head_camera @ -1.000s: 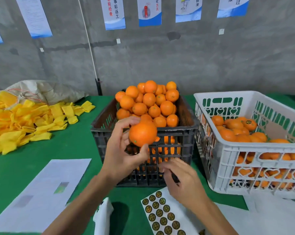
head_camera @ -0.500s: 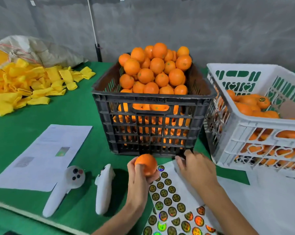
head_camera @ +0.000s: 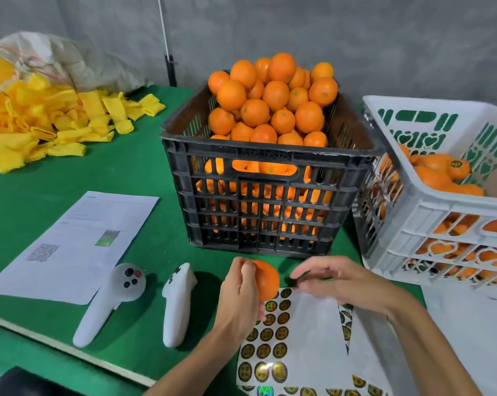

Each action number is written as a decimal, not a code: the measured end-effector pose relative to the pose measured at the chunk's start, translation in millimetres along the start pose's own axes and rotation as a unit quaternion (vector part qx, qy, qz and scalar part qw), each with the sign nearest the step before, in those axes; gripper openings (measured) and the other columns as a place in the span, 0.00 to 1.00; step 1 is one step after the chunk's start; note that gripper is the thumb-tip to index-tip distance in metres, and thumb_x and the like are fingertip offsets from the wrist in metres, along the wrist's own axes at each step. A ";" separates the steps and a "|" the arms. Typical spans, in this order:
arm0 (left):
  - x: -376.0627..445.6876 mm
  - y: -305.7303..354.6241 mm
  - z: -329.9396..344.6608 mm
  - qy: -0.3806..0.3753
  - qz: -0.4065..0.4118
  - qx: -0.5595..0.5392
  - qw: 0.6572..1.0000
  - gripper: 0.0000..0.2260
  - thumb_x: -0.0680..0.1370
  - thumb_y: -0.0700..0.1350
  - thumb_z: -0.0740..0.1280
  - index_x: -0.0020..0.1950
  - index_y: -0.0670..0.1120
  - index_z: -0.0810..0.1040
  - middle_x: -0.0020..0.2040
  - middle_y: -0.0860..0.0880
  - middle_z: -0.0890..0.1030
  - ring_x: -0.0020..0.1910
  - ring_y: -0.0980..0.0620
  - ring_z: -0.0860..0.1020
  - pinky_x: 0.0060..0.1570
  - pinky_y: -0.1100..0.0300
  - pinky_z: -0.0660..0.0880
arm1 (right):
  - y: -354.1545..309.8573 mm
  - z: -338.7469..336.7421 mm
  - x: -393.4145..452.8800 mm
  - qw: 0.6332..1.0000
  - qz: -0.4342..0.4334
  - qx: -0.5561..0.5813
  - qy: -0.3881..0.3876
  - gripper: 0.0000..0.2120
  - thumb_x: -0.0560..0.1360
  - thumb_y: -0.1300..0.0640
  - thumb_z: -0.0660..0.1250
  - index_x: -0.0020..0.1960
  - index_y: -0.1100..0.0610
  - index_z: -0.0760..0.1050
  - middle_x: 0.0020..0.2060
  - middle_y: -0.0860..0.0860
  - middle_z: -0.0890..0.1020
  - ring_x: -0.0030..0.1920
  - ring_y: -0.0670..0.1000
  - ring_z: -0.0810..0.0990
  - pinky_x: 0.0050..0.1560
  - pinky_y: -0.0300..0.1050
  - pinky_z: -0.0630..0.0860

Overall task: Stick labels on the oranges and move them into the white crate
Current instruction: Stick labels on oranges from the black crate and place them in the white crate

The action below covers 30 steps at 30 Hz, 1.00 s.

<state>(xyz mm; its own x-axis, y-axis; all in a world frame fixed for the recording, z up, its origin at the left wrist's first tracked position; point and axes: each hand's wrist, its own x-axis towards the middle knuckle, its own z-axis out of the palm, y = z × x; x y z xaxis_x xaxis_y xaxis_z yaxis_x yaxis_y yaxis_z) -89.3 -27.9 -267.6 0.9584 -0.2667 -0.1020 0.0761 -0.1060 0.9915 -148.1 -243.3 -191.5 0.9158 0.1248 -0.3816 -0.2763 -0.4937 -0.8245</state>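
My left hand [head_camera: 237, 300] grips one orange [head_camera: 267, 280] just above the table, in front of the black crate [head_camera: 267, 164], which is heaped with oranges [head_camera: 273, 95]. My right hand [head_camera: 338, 281] is beside that orange, with thumb and fingers pinching the raised top edge of the label sheet [head_camera: 273, 350]. The fingertips are blurred, so I cannot make out a single label between them. Part of the sheet is folded over, white side up. The white crate [head_camera: 441, 207] at the right holds several oranges, one with a dark label [head_camera: 457, 164].
Two white controllers [head_camera: 110, 301] [head_camera: 177, 301] lie on the green table left of my hands. A printed paper [head_camera: 70, 247] lies further left, and yellow foam sleeves [head_camera: 35, 121] are piled at the back left. White paper [head_camera: 467, 324] lies below the white crate.
My left hand brought the orange down from crate height to the label sheet. My right hand has lifted off the sheet's top corner toward the orange, and the sheet has folded up.
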 end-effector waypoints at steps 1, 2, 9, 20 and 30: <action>-0.8 -0.3 0.6 -0.003 0.002 0.016 1.000 0.15 0.87 0.55 0.52 0.50 0.54 0.75 0.41 0.40 0.77 0.28 0.47 0.77 0.25 0.56 0.75 | 0.1 -0.4 -0.4 1.000 -0.002 0.009 0.007 0.14 0.75 0.42 0.75 0.60 0.37 0.81 0.57 0.38 0.84 0.57 0.41 0.83 0.54 0.44 0.77; -2.2 -0.5 1.1 -0.007 0.003 0.029 1.000 0.15 0.87 0.57 0.52 0.47 0.57 0.75 0.44 0.37 0.77 0.29 0.48 0.77 0.25 0.57 0.75 | 0.8 0.4 0.6 0.999 -0.007 0.027 0.018 0.14 0.74 0.45 0.77 0.59 0.39 0.83 0.58 0.38 0.84 0.58 0.41 0.83 0.60 0.46 0.77; -4.9 2.6 -2.1 -0.029 0.007 0.017 0.999 0.23 0.81 0.69 0.52 0.49 0.52 0.75 0.43 0.32 0.74 0.28 0.45 0.78 0.25 0.58 0.76 | 4.0 8.0 8.8 1.000 -0.023 0.014 0.003 0.08 0.74 0.53 0.78 0.53 0.45 0.87 0.53 0.44 0.87 0.57 0.45 0.84 0.66 0.50 0.77; -2.6 -6.9 -4.9 -0.048 0.008 0.032 0.998 0.22 0.86 0.63 0.51 0.54 0.49 0.75 0.43 0.35 0.77 0.29 0.45 0.79 0.24 0.58 0.75 | 7.3 11.7 32.4 0.997 -0.027 0.016 -0.064 0.14 0.76 0.63 0.74 0.59 0.52 0.86 0.57 0.60 0.85 0.61 0.65 0.80 0.67 0.57 0.77; 0.3 -6.7 -5.0 -0.032 0.016 0.041 0.998 0.19 0.87 0.60 0.51 0.52 0.52 0.76 0.43 0.36 0.79 0.26 0.43 0.78 0.23 0.59 0.74 | 10.8 12.1 29.5 0.995 -0.033 0.037 -0.082 0.14 0.76 0.58 0.75 0.61 0.51 0.85 0.57 0.50 0.87 0.61 0.53 0.84 0.69 0.57 0.76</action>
<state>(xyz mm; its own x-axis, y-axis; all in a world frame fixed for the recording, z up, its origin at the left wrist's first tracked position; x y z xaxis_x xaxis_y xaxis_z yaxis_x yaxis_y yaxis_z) -88.1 -22.5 -273.9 0.9399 -0.3323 -0.0791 0.0210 -0.1748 0.9844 -127.6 -234.5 -216.7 0.8746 0.2969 -0.3832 -0.2431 -0.4153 -0.8766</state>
